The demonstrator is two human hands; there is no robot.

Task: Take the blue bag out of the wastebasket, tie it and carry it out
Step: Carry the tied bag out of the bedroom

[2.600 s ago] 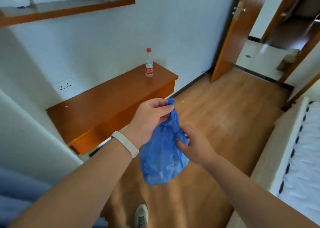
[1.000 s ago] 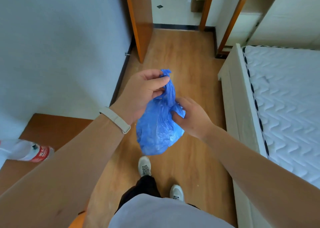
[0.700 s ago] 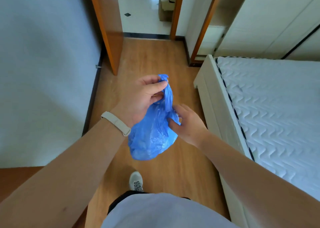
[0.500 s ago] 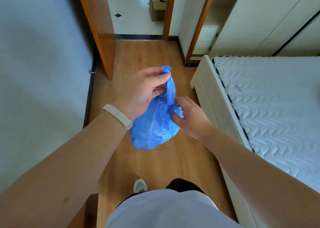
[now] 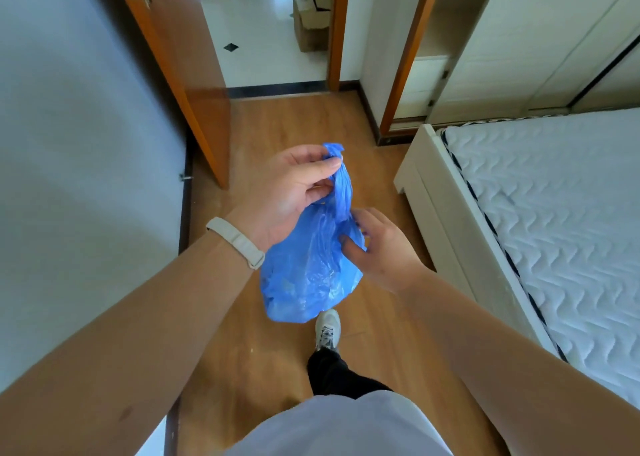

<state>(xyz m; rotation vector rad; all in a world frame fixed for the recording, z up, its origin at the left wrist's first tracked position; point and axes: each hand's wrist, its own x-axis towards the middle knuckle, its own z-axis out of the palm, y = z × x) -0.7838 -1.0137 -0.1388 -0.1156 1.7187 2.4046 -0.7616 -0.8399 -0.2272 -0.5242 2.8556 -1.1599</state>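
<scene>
The blue bag (image 5: 308, 279) hangs in front of me, above the wooden floor, its neck gathered and twisted into a thin rope. My left hand (image 5: 287, 192) pinches the top of that twisted neck between thumb and fingers. My right hand (image 5: 377, 247) rests against the bag's right side just below the neck, fingers pressed on the plastic. The wastebasket is not in view.
An open wooden door (image 5: 180, 71) stands at the left of a doorway that leads onto a white tiled floor (image 5: 263, 39) with a cardboard box (image 5: 311, 19). A white bed (image 5: 540, 220) fills the right side. A white wall (image 5: 69, 143) runs along my left. My foot (image 5: 327, 329) steps forward.
I have turned from the wooden desk toward the doorway and walked nearer to it. Both hands have kept the bag, with the left still on its twisted neck.
</scene>
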